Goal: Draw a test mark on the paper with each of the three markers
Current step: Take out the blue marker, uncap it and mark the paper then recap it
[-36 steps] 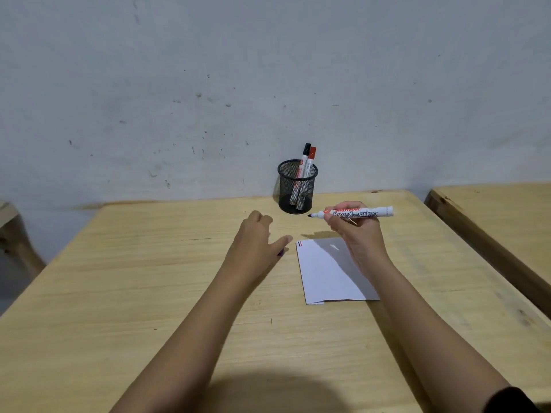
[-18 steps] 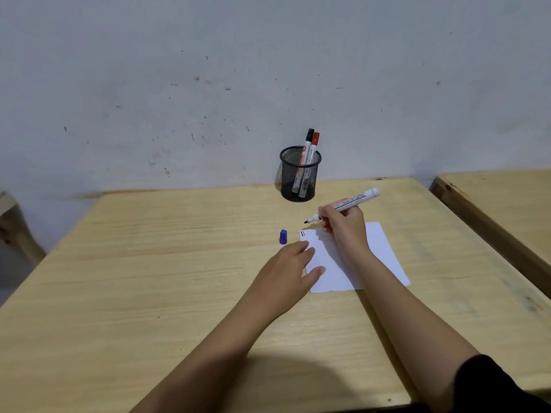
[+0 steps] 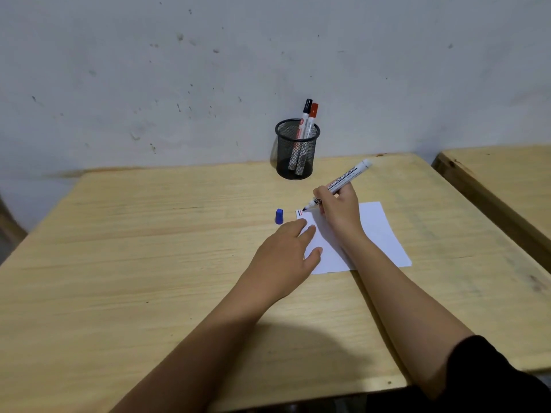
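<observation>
A white sheet of paper (image 3: 378,234) lies on the wooden table (image 3: 149,248). My right hand (image 3: 338,210) grips an uncapped white marker (image 3: 346,180), its tip touching the paper's far left corner beside short red and dark marks (image 3: 299,214). My left hand (image 3: 286,248) rests flat with spread fingers on the paper's left edge. The marker's blue cap (image 3: 279,216) lies on the table just left of the paper. A black-capped marker (image 3: 305,114) and a red-capped marker (image 3: 313,117) stand in a black mesh cup (image 3: 296,156) at the back.
A grey wall rises right behind the table and the cup. A second wooden table (image 3: 507,180) stands to the right across a narrow gap. The table's near edge runs just below my forearms.
My right hand lowered the marker until its tip reached the paper's corner. My left hand moved from the cap area, left the blue cap on the table, and settled on the paper.
</observation>
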A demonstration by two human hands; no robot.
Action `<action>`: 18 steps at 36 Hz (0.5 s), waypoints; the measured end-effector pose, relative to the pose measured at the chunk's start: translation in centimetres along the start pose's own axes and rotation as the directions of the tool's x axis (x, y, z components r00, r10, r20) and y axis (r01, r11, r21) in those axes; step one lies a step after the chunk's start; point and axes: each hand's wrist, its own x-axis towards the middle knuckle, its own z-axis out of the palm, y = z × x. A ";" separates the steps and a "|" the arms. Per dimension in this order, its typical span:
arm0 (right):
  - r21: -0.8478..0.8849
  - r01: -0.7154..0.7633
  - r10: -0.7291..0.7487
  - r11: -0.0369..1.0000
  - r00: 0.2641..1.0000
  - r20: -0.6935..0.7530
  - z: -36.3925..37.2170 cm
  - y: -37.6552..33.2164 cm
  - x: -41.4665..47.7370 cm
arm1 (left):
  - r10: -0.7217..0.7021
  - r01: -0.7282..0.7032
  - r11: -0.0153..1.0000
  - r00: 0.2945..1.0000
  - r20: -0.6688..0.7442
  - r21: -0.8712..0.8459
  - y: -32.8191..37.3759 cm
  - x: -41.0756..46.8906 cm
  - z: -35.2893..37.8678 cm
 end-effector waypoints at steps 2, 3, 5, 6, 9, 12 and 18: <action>0.004 0.010 -0.010 1.000 1.000 0.003 0.1 0.0 0.0 | -0.002 0.002 1.000 1.000 0.007 0.009 0.0 0.0 0.0; 0.004 0.011 -0.011 1.000 1.000 0.002 0.1 0.0 0.1 | -0.002 0.002 1.000 1.000 0.008 0.013 0.0 0.0 -0.1; -0.007 0.013 -0.013 1.000 1.000 -0.001 0.1 0.0 0.1 | -0.004 0.004 1.000 1.000 0.011 0.016 0.1 0.0 -0.1; -0.011 0.016 -0.016 1.000 1.000 0.001 0.1 -0.1 0.0 | -0.007 0.007 1.000 1.000 0.015 0.014 0.1 0.0 -0.1; -0.015 0.017 -0.017 1.000 1.000 0.007 0.1 -0.1 0.0 | -0.019 0.019 1.000 0.999 0.029 0.014 0.2 0.0 -0.2; -0.031 0.020 -0.020 0.999 1.000 0.014 0.2 -0.2 0.0 | -0.031 0.031 0.999 0.999 0.040 0.017 0.3 0.0 -0.3; -0.061 0.020 -0.020 0.998 1.000 0.016 0.3 -0.2 0.0 | -0.033 0.033 0.999 0.998 0.047 0.016 0.3 0.0 -0.4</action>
